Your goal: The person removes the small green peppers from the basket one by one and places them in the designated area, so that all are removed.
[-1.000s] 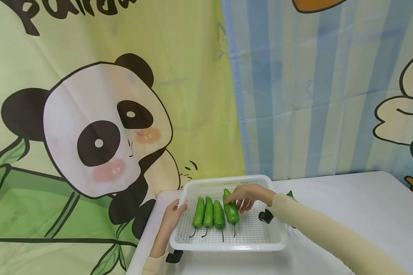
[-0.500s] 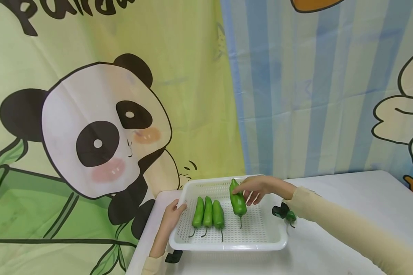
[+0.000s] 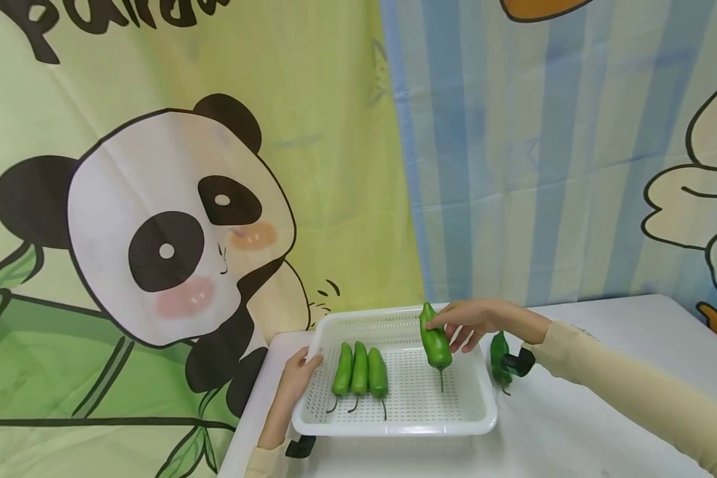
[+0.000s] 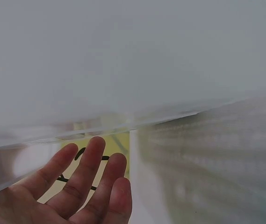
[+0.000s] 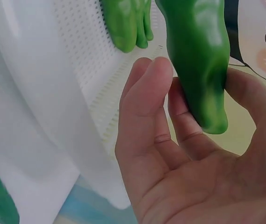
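My right hand (image 3: 477, 317) pinches a glossy green, long tapered pepper (image 3: 436, 345) near its tip, thumb and fingers parted only by its thickness, above the right end of the white perforated plastic basket (image 3: 394, 429). My left hand (image 3: 297, 372) grips the basket's left rim, thumb hooked over, other fingers loosely bent outside. Best, I judge, to pinch firmly without squeezing, let the stem end swing clear of the rim, and steady the basket. I count five peppers: one pinched, three slim green peppers (image 3: 360, 372) side by side inside, and one darker green pepper (image 3: 498, 348) outside on the white worktop (image 3: 633, 318).
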The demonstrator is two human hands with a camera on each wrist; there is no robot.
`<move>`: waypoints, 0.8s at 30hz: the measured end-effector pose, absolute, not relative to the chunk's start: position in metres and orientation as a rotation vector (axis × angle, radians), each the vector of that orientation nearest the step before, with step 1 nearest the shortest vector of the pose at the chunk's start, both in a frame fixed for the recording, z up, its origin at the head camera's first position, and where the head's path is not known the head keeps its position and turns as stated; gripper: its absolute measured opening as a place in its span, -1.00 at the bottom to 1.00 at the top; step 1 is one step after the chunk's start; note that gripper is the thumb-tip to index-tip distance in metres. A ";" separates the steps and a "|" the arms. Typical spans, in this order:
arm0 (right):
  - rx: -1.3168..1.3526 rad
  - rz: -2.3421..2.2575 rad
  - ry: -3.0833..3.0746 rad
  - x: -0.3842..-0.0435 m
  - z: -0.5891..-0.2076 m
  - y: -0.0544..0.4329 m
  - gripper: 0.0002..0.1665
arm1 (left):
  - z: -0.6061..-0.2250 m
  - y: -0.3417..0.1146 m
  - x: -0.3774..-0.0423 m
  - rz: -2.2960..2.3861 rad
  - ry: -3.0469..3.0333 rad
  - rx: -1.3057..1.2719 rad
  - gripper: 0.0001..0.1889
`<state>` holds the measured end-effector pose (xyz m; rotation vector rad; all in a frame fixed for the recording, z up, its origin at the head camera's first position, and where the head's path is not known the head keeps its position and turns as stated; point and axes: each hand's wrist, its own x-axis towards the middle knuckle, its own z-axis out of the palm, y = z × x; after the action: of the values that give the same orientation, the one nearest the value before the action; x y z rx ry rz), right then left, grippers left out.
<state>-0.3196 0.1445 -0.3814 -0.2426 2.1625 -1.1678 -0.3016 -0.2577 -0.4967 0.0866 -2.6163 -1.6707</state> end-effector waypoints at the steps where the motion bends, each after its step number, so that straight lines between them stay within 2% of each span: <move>1: -0.242 -1.172 2.158 -0.319 -0.381 0.148 -0.47 | -0.497 -0.258 -0.301 -1.673 -2.614 0.086 -0.52; 24: -0.284 -1.261 2.105 -0.286 -0.395 0.218 -0.53 | -0.495 -0.258 -0.300 -1.674 -2.603 0.089 -0.51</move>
<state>-0.2859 0.2179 -0.3953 -0.2839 2.1045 -1.2612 -0.3004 -0.2576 -0.4945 0.0888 -2.6028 -1.6737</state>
